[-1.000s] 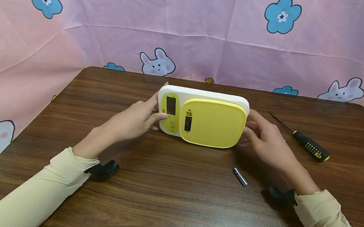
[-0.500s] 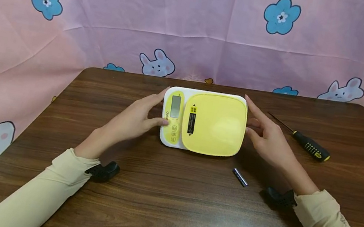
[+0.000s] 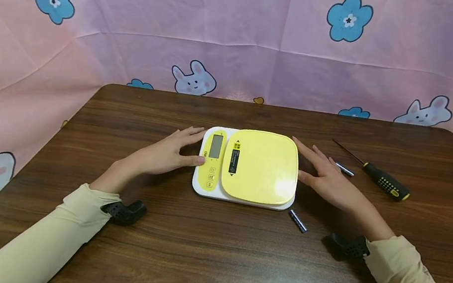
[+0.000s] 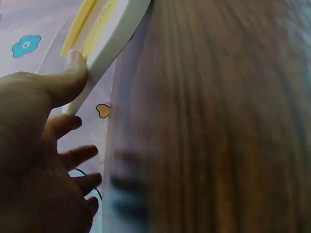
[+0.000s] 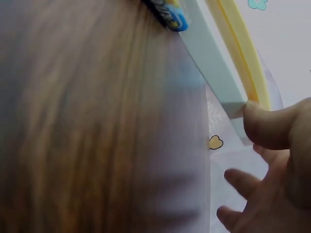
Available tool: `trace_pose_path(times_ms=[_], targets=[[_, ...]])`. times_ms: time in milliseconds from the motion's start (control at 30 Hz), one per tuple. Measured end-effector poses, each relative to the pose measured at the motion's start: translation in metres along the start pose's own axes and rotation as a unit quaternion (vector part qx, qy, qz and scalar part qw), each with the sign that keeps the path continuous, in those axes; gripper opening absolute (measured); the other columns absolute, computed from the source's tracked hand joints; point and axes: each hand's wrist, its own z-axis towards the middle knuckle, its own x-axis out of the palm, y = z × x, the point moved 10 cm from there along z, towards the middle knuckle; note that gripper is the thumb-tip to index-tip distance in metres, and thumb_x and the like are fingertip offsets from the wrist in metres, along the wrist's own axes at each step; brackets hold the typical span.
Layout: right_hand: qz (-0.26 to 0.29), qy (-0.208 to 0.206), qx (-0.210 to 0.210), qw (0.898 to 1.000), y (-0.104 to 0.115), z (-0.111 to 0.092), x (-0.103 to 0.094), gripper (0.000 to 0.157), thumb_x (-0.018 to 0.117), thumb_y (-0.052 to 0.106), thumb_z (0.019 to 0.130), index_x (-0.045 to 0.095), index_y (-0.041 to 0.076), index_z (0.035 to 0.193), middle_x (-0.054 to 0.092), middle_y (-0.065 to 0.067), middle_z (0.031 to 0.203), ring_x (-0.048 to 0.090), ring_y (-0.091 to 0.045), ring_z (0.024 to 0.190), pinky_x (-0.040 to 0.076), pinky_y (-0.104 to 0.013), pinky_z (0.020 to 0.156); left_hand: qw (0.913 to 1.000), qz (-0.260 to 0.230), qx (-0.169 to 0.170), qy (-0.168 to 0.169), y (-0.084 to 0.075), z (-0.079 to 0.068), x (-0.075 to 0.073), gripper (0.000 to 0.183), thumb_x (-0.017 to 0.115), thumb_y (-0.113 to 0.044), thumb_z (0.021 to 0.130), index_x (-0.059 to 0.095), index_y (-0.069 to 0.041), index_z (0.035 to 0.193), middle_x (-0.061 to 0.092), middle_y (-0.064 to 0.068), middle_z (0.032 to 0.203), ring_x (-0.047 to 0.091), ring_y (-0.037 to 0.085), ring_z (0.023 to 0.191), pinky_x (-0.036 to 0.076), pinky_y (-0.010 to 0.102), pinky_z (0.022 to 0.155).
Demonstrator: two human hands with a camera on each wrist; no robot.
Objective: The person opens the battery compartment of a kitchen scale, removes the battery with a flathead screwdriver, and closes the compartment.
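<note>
A kitchen scale (image 3: 260, 167) with a white body and a yellow plate faces up at the middle of the table. Both wrist views show its far end raised off the tabletop. My left hand (image 3: 166, 152) holds the left side, its thumb (image 4: 73, 77) over the edge of the button panel and the other fingers spread below. At the right side, my right hand (image 3: 329, 180) grips the edge between thumb (image 5: 267, 126) and fingers. A battery (image 3: 298, 221) lies by the scale's near right corner. Another battery (image 3: 344, 169) is partly hidden behind my right hand.
A screwdriver (image 3: 386, 182) with a black and yellow handle lies at the right, its shaft pointing back and left. The brown wooden table (image 3: 188, 256) ends at a patterned pink curtain (image 3: 265, 22).
The scale has tipped from steeply tilted to nearly flat and come closer to me. My hands moved with it and their fingers spread. The battery behind the right hand now shows more.
</note>
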Motion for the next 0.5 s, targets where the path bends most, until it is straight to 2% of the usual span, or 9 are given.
trace_pose_path(times_ms=[167, 333, 500], targets=[[-0.028, 0.012, 0.010, 1.000, -0.003, 0.001, 0.005, 0.075, 0.055, 0.031, 0.111, 0.013, 0.023, 0.172, 0.011, -0.012, 0.179, -0.005, -0.049, 0.163, -0.009, -0.080, 0.119, 0.9996, 0.008, -0.014, 0.023, 0.010, 0.004, 0.006, 0.091, 0.059, -0.069, 0.098, 0.025, -0.026, 0.170, 0.009, 0.008, 0.180, -0.009, 0.035, 0.166, -0.005, 0.061, 0.132], [-0.065, 0.035, 0.025, 0.997, -0.009, 0.002, 0.014, 0.072, 0.050, 0.040, 0.112, 0.012, 0.024, 0.172, 0.008, -0.014, 0.179, -0.009, -0.051, 0.163, -0.010, -0.078, 0.121, 0.9983, 0.039, -0.015, 0.041, 0.006, 0.001, 0.008, 0.086, 0.059, -0.063, 0.101, 0.030, -0.018, 0.168, 0.006, 0.014, 0.179, -0.011, 0.039, 0.165, -0.007, 0.063, 0.131], [-0.074, 0.035, 0.024, 0.996, -0.009, 0.002, 0.012, 0.072, 0.052, 0.036, 0.112, 0.016, 0.021, 0.172, 0.011, -0.016, 0.178, -0.004, -0.052, 0.162, -0.006, -0.079, 0.122, 0.9976, 0.050, -0.013, 0.047, 0.002, -0.002, 0.011, 0.088, 0.056, -0.065, 0.102, 0.026, -0.017, 0.169, 0.006, 0.015, 0.179, -0.009, 0.038, 0.166, -0.004, 0.063, 0.131]])
